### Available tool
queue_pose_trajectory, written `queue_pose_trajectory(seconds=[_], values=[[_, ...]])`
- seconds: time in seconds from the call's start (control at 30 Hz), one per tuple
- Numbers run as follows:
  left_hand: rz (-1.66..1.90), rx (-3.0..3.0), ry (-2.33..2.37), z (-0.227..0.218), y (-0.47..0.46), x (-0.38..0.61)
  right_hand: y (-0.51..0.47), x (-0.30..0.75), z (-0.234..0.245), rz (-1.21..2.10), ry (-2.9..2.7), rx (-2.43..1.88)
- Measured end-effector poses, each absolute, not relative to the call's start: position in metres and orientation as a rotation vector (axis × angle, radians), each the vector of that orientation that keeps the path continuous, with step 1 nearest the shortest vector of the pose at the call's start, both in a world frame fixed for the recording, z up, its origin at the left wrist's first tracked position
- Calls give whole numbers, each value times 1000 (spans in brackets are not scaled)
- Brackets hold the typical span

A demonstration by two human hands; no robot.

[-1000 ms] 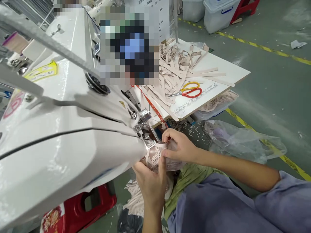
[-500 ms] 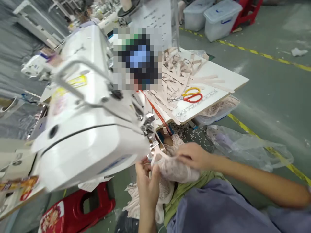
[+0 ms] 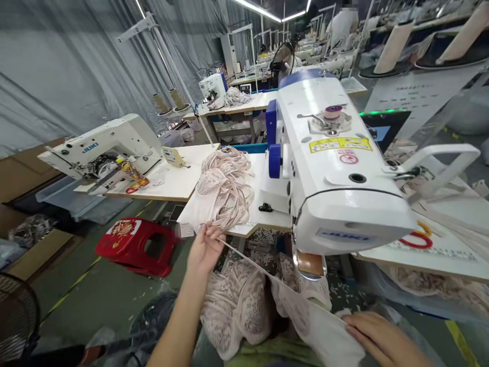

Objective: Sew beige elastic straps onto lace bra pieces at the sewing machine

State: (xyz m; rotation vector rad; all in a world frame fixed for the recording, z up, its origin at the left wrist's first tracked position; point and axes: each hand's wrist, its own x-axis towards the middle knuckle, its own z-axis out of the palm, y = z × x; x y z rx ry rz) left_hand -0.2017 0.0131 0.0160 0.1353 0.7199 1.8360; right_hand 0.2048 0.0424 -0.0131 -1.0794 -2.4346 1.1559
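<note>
"Beige, that garment point(image 3: 294, 303), thin and drawn tight. Where does it run?"

"It slants between the left hand point(image 3: 206, 245) and the right hand point(image 3: 376, 331), off the near edge of the bench point(image 3: 278, 220), low in front of the person."

"How does the left one hold it?"

"Thumb and fingers pinch the narrow strap end, just before the bench's near left corner."

"And the right?"

"Its fingers close over the wider end; part of that grip is hidden."

"What stands about them?"

"The sewing machine point(image 3: 328, 153) juts past the bench's near edge, right of a pile of strappy pieces point(image 3: 229, 188). A heap of lacy pieces point(image 3: 240, 306) lies below that edge, beside the garment."

"Anything farther out?"

"Scissors point(image 3: 422, 235) with red and yellow handles, right of the machine. A red stool point(image 3: 133, 242) stands off the bench's left side."
</note>
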Motion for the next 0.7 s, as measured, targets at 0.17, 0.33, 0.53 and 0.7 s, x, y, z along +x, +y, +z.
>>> queue_pose_trajectory(seconds=[0.17, 0.33, 0.53, 0.7], values=[[1975, 74, 778, 25, 6, -261, 50, 219, -6, 1234, -2388, -1259], [1960, 73, 931, 35, -4, -280, 56, 234, -14, 1580, -2102, -1415], [1783, 300, 1138, 49, -1, -240, 42, 225, -65, 1156, -1413, -1580], [1338, 689, 1295, 27, -1, -131, 24, 166, -68, 1316, -1941, -1249]])
